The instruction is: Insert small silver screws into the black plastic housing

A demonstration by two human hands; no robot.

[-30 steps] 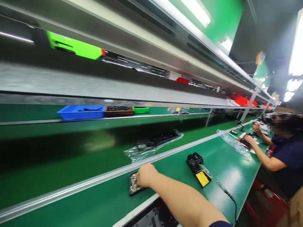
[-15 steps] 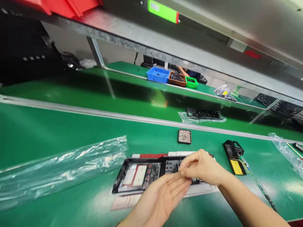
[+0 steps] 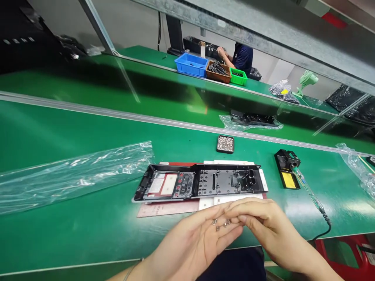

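Note:
My left hand (image 3: 196,242) is palm up, cupped, with several small metal pieces (image 3: 217,228) lying on the palm near the fingers. Over its fingertips bends my right hand (image 3: 269,224), thumb and fingers pressed together; whatever they may pinch is too small to make out. Just beyond both hands lies a long black plastic housing (image 3: 222,181), its inner side up, on a red and white fixture (image 3: 168,208). Behind the housing stands a small square black tray (image 3: 225,144) filled with tiny metal pieces.
A soldering iron (image 3: 307,187) rests in its black stand (image 3: 283,164) at the right. Clear plastic film (image 3: 79,175) lies left. Farther back are a bagged black part (image 3: 253,118), a blue bin (image 3: 191,65), a brown bin (image 3: 218,72), a green bin (image 3: 238,77) and a person (image 3: 241,56).
The view has tipped downward. My hands have moved nearer to me, off the housing, which now shows fully. The small metal pieces on my left palm have come into sight.

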